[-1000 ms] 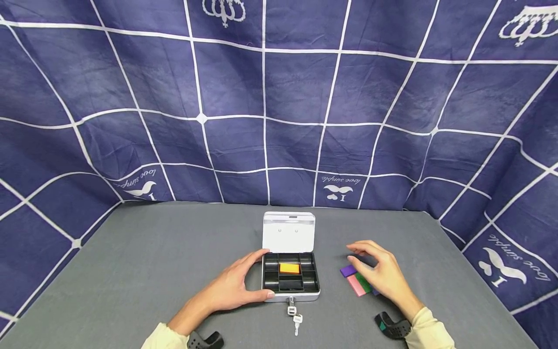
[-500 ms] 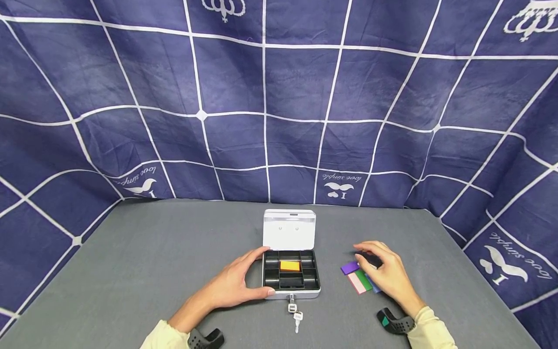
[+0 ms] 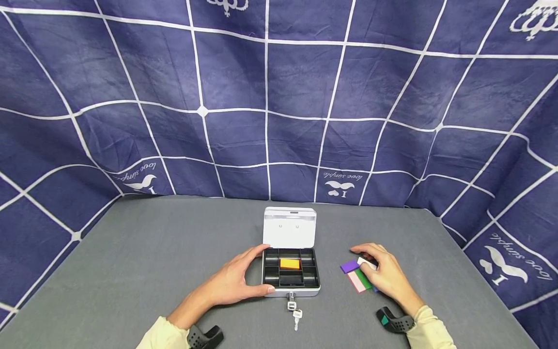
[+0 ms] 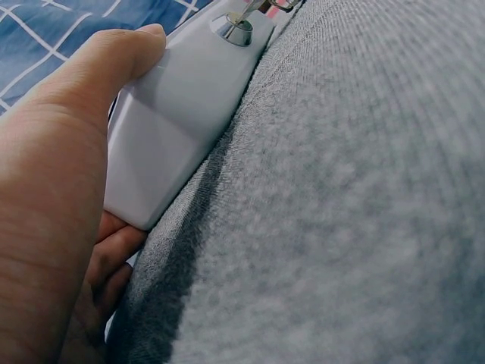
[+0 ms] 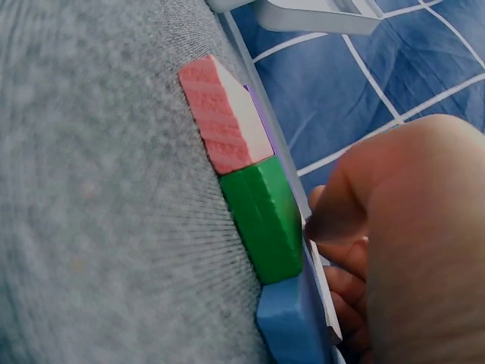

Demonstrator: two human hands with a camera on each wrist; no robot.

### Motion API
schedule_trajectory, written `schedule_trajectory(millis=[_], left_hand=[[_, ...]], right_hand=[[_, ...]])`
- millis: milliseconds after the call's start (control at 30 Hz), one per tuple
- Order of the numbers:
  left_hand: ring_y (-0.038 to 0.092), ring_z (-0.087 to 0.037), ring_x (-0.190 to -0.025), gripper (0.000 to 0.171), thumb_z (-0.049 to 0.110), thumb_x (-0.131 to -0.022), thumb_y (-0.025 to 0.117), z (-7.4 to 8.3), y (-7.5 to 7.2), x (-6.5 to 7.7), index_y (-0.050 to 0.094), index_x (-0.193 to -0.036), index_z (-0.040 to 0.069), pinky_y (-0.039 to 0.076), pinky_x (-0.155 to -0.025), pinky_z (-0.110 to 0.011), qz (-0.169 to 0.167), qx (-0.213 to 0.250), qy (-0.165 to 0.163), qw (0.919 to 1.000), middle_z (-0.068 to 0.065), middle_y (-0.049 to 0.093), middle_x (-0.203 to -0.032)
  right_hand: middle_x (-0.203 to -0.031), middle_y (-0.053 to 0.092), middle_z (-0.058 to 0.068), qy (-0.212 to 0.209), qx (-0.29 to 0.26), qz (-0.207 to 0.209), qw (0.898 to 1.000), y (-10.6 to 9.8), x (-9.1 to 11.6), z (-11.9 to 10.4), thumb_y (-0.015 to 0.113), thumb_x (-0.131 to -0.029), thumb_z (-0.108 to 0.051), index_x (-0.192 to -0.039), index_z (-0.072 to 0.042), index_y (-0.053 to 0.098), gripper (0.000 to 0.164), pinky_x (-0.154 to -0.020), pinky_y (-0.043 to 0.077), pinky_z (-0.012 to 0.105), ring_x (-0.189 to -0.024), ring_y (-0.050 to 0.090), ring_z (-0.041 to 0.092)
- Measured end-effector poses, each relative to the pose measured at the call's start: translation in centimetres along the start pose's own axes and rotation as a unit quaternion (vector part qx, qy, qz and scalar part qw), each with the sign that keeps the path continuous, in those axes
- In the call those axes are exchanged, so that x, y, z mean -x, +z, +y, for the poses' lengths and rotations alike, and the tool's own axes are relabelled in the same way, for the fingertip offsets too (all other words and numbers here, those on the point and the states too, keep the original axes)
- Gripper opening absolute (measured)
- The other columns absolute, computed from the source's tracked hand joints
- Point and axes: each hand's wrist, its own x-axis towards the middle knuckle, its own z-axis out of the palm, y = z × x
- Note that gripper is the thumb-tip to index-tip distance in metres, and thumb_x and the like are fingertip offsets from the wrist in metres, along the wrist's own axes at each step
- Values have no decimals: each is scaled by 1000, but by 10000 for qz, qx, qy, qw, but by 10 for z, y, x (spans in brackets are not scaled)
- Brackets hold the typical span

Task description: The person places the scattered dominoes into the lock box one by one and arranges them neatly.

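A small white cash box (image 3: 291, 293) stands with its lid (image 3: 289, 228) raised and a black divided tray (image 3: 271, 277) inside. An orange block (image 3: 289, 264) lies in the tray's middle compartment. My left hand (image 3: 235, 279) spans the box's left side, gripping it with the thumb at the front and fingers towards the back. To the right, my right hand (image 3: 388, 274) has thumb and fingers around a block with a pale-looking top and dark edge (image 3: 367, 263). Beside that hand lie purple (image 3: 348, 267), pink (image 5: 212, 125), green (image 5: 261, 220) and blue (image 5: 292, 318) blocks.
Keys on a ring (image 3: 297, 317) hang from the box's front lock (image 4: 233, 30). Grey cloth (image 3: 187, 232) covers the table. A blue curtain with white lines (image 3: 235, 140) rises behind and along both sides.
My right hand has shifted slightly right, then back left, closing around the block, whose top looked dark half a second ago and now looks pale. My left hand stays on the cash box.
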Motion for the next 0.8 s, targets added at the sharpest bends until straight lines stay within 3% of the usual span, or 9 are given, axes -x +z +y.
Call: schedule_trajectory(millis=[233, 500, 800], left_hand=[[55, -28, -135, 93, 65, -79, 80, 0, 0, 0, 41, -156, 30, 47, -106, -55, 2, -12, 6, 10000, 0, 56, -149], [55, -29, -135, 93, 66, -79, 79, 0, 0, -1, 40, -156, 31, 47, -106, -56, -21, -30, -16, 10000, -1, 55, -149], [54, -29, -136, 93, 67, -78, 79, -1, 1, 0, 41, -156, 31, 46, -107, -56, -30, -5, -50, 10000, -1, 55, -149]], right_hand=[[-99, 73, -9, -7, 12, -59, 10000, 0, 0, 0, 71, -75, 9, -106, -18, 78, 42, -77, 40, 14, -85, 59, 6], [-91, 70, -5, -150, 25, 292, 9995, 2, -1, 1, 79, -78, 5, -105, -12, 77, 32, -72, 41, 12, -78, 58, 4], [-88, 69, -8, 242, 89, 472, 9986, 3, -1, 2, 87, -78, -3, -91, -16, 74, 22, -72, 44, 7, -78, 62, 1]])
